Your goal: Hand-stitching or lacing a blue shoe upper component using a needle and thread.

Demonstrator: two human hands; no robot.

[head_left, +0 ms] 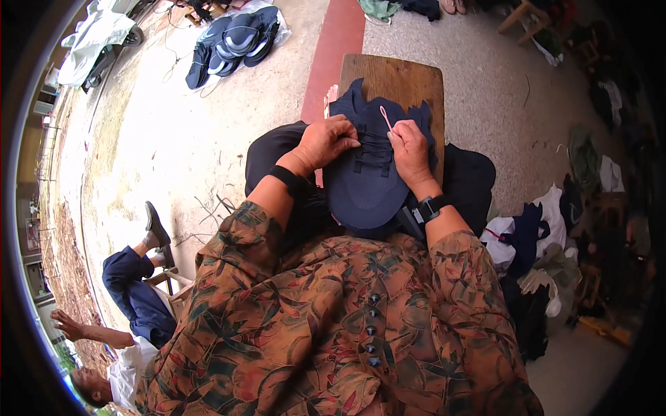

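A navy cloth piece [368, 197] sits at the centre of my view, its smooth, rounded end toward the wearer's body and its ragged far edges lying over a wooden worktop [399, 75]. Across its middle I see a row of dark cords [374, 151], strung from side to side between short black strips. Above them I make out a slim pink tool [385, 116], tilted, with a long eye at its upper end. The right hand [411, 151] is closed on that tool's lower end — thumb and forefinger pinched together, the other fingers folded in — and it hovers over or rests on the right side of the cloth; I cannot tell which. The left hand [326, 144] comes in from the other side with its fingers curled and the thumb close to the forefinger, the tips at the left ends of the cords; whether a cord is caught between them I cannot tell. On the left wrist I see a black band [284, 179], and on the right a dark watch [431, 206]. The wearer's patterned shirt [333, 312] fills the lower view, with dark-trousered legs [472, 184] on both sides of the worktop. Farther out I find a pile of dark padded shapes [239, 38] up left, heaped clothes [531, 232] at right, and — low at left — another person [132, 364] with one arm stretched out.
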